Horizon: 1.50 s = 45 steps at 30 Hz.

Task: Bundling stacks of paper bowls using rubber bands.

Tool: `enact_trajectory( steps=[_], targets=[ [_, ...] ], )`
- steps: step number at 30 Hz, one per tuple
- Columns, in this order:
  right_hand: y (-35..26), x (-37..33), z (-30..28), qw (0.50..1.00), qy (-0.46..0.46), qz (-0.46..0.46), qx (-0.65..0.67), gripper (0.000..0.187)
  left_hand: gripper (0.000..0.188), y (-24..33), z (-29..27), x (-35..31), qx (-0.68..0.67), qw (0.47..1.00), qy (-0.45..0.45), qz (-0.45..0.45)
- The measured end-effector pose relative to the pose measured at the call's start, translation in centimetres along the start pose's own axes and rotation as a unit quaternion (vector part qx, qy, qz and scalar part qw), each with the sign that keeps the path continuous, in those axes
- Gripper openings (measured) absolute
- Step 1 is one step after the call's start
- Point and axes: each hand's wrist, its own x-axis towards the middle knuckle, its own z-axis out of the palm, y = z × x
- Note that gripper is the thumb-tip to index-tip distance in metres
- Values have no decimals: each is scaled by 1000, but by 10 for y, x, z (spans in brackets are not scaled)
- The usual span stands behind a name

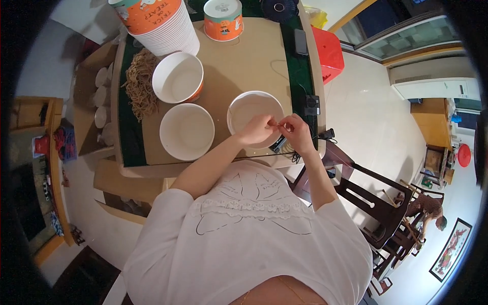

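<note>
My left hand (256, 130) and my right hand (296, 133) meet fingertip to fingertip over the near right rim of a white paper bucket (249, 104). Both are pinched closed, and what lies between the fingertips is too small to make out. A thin tan strand shows at this bucket's left rim. To its left stand two more open white buckets, one nearer (187, 131) and one farther (179, 79) with orange on its outside. Beside the farther one lies a heap of brown twine (140, 85).
A tall stack of nested orange-and-white buckets (165, 30) stands at the far left. Beyond, an orange-and-green bucket (223, 23) sits upside down. A phone (300, 42), a small black device (311, 105) and cables line the table's right edge. Cardboard boxes (89, 127) flank the left; chairs (376, 203) stand right.
</note>
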Motion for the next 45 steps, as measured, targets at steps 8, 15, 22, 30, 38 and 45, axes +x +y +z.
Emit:
enact_trajectory(
  steps=[8,15,22,30,38,45],
  targets=[
    [0,7,1,999,8,-32,36,8,10,-5,4,-5,-85,995,27,-48],
    [0,15,-1,984,22,-164,-63,10,7,-10,-12,-7,-18,999,-26,37],
    [-2,21,-4,992,-10,-113,-55,10,9,10,-13,-19,209,960,71,174],
    [1,20,2,998,39,-50,15,8,19,17,-14,-13,324,901,74,281],
    [14,22,4,996,79,-13,41,9,28,18,-7,-2,399,881,64,245],
    [19,25,6,993,65,40,94,10,26,19,-11,-2,405,863,76,291]
  ],
)
